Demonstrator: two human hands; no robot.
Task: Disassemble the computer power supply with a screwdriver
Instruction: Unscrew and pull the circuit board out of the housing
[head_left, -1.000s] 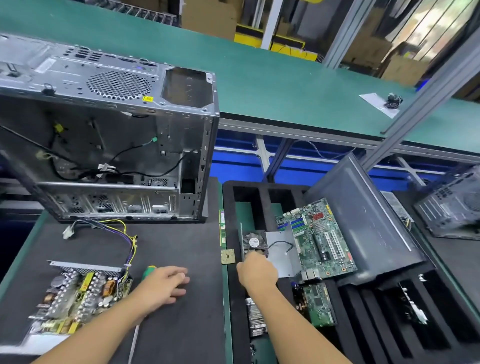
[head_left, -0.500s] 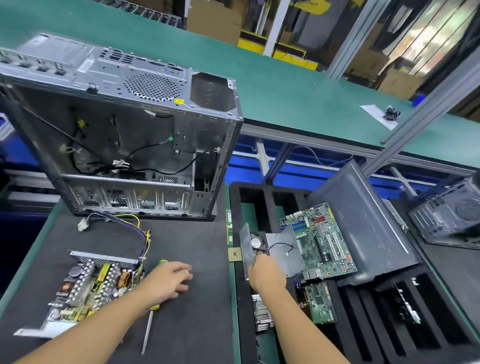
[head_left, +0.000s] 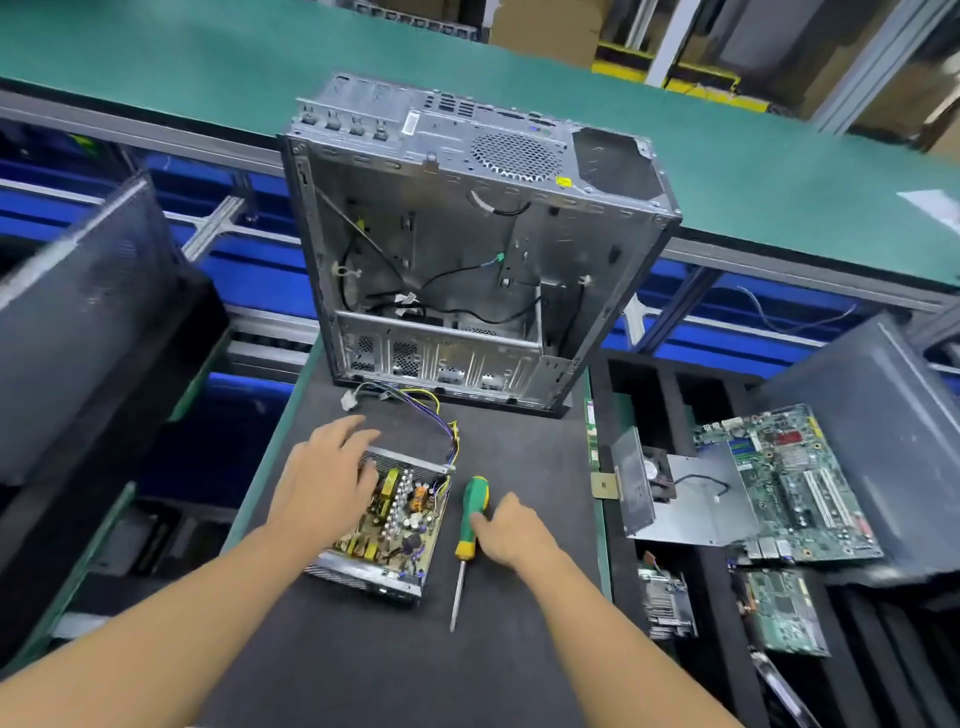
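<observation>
Sitting around: an open case (head_left: 467, 249) is standing at the far end of the mat (head_left: 363, 665), with loose cables hanging inside it. A foam tray (head_left: 649, 384) is sitting on the right, holding a motherboard (head_left: 795, 483), a metal plate (head_left: 696, 504) with a small fan, and a couple of smaller boards. Dark panels are leaning on both sides, the left one coming out blurry.
Getting in the way: the wires (head_left: 423, 410) off the PSU are trailing toward the case, and the left forearm is crossing the mat's near left corner.
PSU: the PSU (head_left: 400, 525) is lying lid-off mid-mat, board and parts facing up, just in front of the case.
Left hand: the left hand (head_left: 322, 478) is lying flat on the PSU's far left corner, fingers spreading over the mesh edge.
Screwdriver: the screwdriver (head_left: 470, 519) is lying just right of the PSU, green-and-yellow handle pointing away, tip pointing toward the camera.
Right hand: the right hand (head_left: 511, 530) is sitting right beside the handle, fingers curling in and touching it. Can't tell if it's actually gripping.
Surface: the black mat is covering a green-edged bench.
Room: a green belt (head_left: 260, 62) is running across behind the case, blue showing under it, with cardboard boxes sitting further back.
</observation>
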